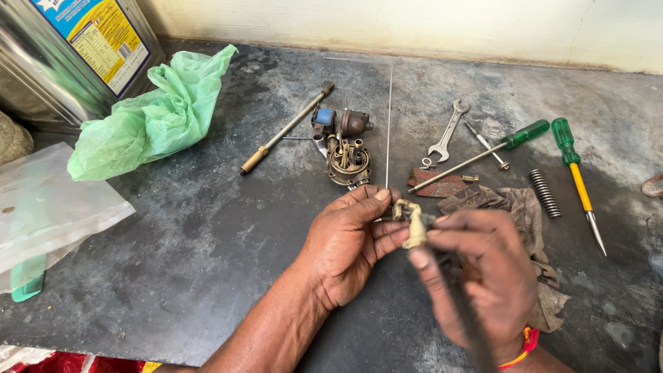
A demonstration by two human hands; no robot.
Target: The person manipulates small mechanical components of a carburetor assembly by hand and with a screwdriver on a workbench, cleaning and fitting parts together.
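Note:
Over the dark stone slab, my left hand pinches a small brass fitting between thumb and fingers. My right hand grips a dark rod-like tool whose tip meets that same fitting. A thin wire rises straight from the fitting toward the back wall. Just beyond my hands lies a brass carburettor-like assembly with a blue part.
A green plastic bag and a metal tin are at the back left, a clear bag at the left. A long rod, spanner, two green-handled screwdrivers, a spring and a rag lie right.

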